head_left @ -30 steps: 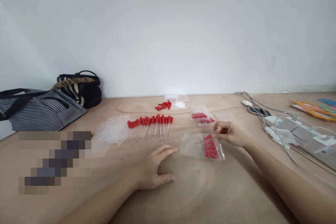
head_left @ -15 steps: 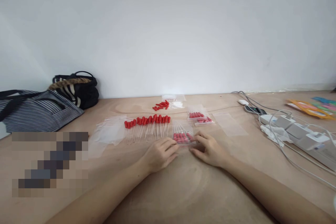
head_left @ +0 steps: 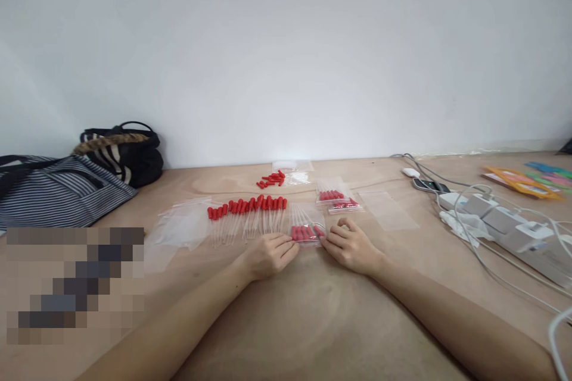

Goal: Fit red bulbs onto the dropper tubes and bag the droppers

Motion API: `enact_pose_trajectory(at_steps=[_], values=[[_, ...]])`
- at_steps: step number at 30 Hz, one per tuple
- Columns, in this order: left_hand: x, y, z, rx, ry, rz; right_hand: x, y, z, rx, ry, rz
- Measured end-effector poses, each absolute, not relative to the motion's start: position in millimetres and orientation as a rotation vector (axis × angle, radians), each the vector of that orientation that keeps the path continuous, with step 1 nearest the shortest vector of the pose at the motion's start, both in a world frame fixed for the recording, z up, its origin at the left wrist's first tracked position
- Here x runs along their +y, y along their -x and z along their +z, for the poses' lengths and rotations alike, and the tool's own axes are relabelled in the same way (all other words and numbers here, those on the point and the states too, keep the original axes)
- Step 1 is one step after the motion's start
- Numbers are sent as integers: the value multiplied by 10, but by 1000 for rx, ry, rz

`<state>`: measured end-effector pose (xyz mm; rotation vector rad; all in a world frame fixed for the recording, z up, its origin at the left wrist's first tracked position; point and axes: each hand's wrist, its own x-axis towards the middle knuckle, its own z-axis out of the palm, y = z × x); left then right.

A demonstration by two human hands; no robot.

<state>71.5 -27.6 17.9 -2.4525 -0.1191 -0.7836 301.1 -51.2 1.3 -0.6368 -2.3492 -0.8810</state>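
Observation:
A clear zip bag holding several droppers lies in front of me, their red bulbs toward me and their clear tubes pointing away. My left hand is closed on the bag's near left corner, thumb and fingers pressed together. At the near right corner, my right hand pinches the edge, its fingers curled. To the left lies a row of loose droppers with red bulbs on the far side. Two filled zip bags overlap just beyond my right hand.
Flat clear bags are stacked at left; another bag lies at right. Loose red bulbs sit near the wall beside clear tubes. A power strip with cables occupies the right; a striped bag stands far left.
My right hand has drawn its fingers in closer at the bag's right corner. My left hand stays at the left corner. The whole view has shifted slightly.

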Motion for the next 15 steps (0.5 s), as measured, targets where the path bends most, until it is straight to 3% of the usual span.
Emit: enact_pose_trajectory(at_steps=[15], values=[[-336,-721,224,-96,2469,-918,-515,-2963,-6,-2213,660,-948]])
